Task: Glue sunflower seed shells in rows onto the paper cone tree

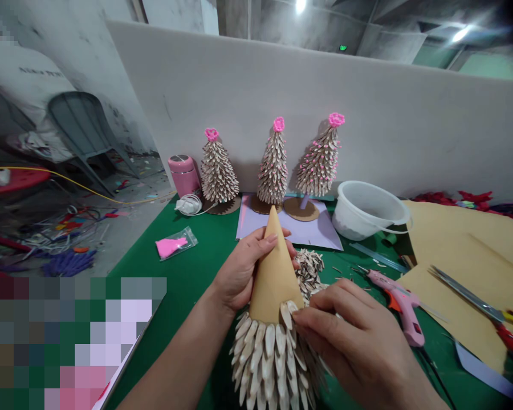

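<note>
A tan paper cone (273, 279) stands tilted in front of me, its point away from me. Overlapping rows of pale sunflower seed shells (265, 359) cover its lower part, while the upper part is bare. My left hand (241, 259) is wrapped around the upper cone, thumb on the near side. At the top edge of the shell rows, my right hand (359, 336) pinches a sunflower seed shell (288, 314) against the cone. Behind the cone lies a heap of loose shells (311, 266), partly hidden. A pink glue gun (404, 307) rests to the right.
Three shell-covered trees (277, 162) with pink tops stand at the back by a white board. Around the green table (154, 285) are a pink canister (183, 176), a bag of pink pieces (175, 245), a white bucket (354, 210), tan paper (465, 245) and scissors (474, 296).
</note>
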`<state>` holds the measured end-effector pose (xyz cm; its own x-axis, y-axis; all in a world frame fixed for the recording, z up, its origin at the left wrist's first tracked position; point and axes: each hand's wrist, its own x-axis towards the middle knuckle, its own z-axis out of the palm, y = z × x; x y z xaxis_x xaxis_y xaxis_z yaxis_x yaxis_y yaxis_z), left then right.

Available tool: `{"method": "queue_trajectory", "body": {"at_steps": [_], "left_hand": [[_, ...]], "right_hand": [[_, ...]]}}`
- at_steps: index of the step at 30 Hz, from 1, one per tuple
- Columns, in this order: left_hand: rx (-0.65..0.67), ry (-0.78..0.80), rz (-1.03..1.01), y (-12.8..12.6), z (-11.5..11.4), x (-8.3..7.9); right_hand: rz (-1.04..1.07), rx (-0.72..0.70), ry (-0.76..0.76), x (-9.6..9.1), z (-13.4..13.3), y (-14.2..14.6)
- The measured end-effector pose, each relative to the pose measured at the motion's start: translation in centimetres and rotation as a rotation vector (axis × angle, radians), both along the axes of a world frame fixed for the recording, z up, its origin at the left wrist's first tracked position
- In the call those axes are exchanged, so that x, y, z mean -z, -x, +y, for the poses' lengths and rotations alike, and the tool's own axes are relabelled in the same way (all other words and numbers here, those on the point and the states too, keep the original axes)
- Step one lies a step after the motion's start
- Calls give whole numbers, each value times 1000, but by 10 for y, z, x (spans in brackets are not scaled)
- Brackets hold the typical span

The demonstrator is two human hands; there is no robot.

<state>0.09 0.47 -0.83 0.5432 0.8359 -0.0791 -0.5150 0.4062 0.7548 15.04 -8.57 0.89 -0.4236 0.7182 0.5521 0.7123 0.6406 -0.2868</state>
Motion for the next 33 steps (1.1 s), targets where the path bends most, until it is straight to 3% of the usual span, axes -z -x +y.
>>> {"method": "queue_trajectory", "body": {"at_steps": [10, 15, 17, 24, 30, 33], "left_hand": [[-5, -5, 7, 0, 0, 0], [14, -23, -22, 1, 1, 1], [17, -32, -47, 1, 1, 1], [70, -57, -95, 4, 0, 2], [13, -123, -88, 12, 1, -5], [-7, -160, -98, 20, 2, -11]], "right_hand": [[1, -4, 20, 0, -1, 0], [55, 12, -3, -11, -11, -15], [118, 23, -49, -14, -15, -21], [535, 280, -211, -6, -19, -20], [628, 427, -115, 7, -10, -32], [553, 481, 83, 29, 0, -48]]}}
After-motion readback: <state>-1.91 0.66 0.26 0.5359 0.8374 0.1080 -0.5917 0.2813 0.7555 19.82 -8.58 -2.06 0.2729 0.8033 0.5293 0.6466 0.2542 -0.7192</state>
